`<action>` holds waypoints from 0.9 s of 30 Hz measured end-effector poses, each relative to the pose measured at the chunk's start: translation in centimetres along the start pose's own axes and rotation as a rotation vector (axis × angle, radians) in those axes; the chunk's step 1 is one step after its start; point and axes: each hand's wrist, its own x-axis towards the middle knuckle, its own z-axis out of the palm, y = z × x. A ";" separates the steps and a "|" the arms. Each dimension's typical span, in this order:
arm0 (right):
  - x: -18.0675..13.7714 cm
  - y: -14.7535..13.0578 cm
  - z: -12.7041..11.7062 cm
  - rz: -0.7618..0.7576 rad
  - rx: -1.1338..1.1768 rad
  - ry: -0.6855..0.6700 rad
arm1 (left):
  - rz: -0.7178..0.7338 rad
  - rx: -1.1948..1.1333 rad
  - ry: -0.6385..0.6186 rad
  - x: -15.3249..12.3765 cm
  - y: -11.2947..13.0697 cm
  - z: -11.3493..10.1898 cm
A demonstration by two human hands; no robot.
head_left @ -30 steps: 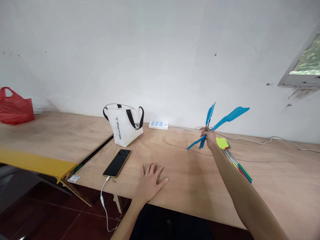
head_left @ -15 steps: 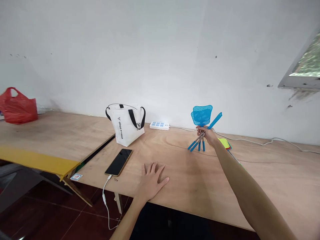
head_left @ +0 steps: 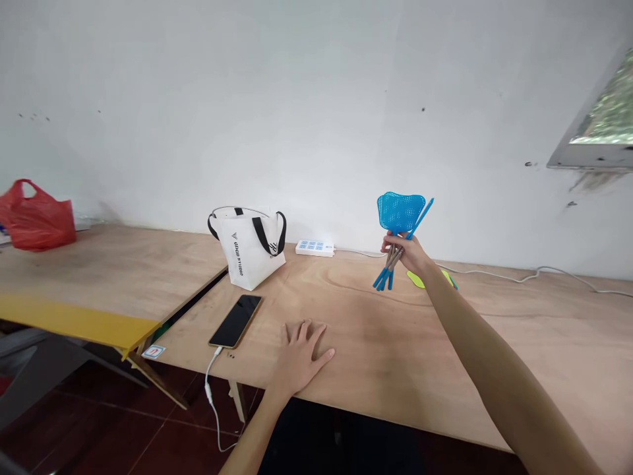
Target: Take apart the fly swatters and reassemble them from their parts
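Note:
My right hand (head_left: 406,251) is closed around several blue fly swatters (head_left: 400,211), gripping their metal shafts just below the perforated heads. The heads overlap and point up, while the blue handle ends hang down above the table. One blue piece angles up to the right past the heads. Behind my right wrist lie flat yellow-green pieces (head_left: 415,279), partly hidden by the arm. My left hand (head_left: 299,359) rests palm down on the wooden table (head_left: 366,330) near its front edge, fingers spread, holding nothing.
A phone (head_left: 236,321) with a white cable lies left of my left hand. Behind it stands a white bag (head_left: 250,254) with black handles. A power strip (head_left: 315,248) sits by the wall. A red plastic bag (head_left: 39,221) is on the other table at far left.
My right hand has raised the swatters slightly, and their handles have drawn closer together. More of the yellow-green pieces shows left of the wrist. My left hand has stayed in place.

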 end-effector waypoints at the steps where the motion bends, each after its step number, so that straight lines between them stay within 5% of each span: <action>1: -0.1 -0.3 0.3 0.005 0.010 -0.021 | 0.000 0.001 0.001 0.0 0.0 0.1; 17: -3.8 -0.9 6.9 0.078 0.030 -0.241 | 0.015 0.000 0.020 0.1 -0.4 0.6; 27: -8.5 1.8 10.5 0.152 -0.023 -0.351 | 0.025 -0.013 0.018 0.0 -0.2 0.5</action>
